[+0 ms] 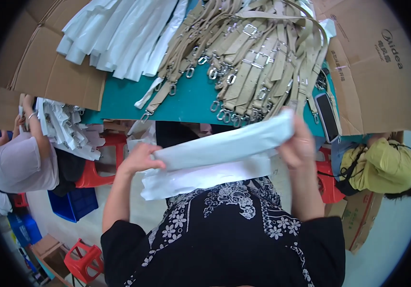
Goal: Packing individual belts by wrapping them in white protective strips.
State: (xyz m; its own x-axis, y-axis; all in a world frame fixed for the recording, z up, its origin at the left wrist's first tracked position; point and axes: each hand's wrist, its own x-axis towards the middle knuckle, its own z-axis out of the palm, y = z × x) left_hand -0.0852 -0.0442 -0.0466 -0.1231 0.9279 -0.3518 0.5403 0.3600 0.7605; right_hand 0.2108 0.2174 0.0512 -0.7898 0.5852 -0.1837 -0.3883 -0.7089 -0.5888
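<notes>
Between my two hands stretches a long white wrapped strip (224, 142), slanting up to the right above my lap. My left hand (142, 159) pinches its left end between thumb and fingers. Round the right end my right hand (299, 143) is closed, slightly blurred by motion. Just beneath lies a second white strip (205, 181), spread across my lap. On the table ahead are a heap of beige straps (258, 71) with silver buckles and clasps and, to its left, a fanned pile of white wrapped strips (129, 36).
The table has a green top (186, 103). Cardboard panels flank it at left (61, 71) and right (373, 95). A dark phone (327, 116) rests at the right edge. Co-workers sit left (21, 162) and right (382, 165). Red stools (84, 260) and a blue crate (73, 203) stand on the floor.
</notes>
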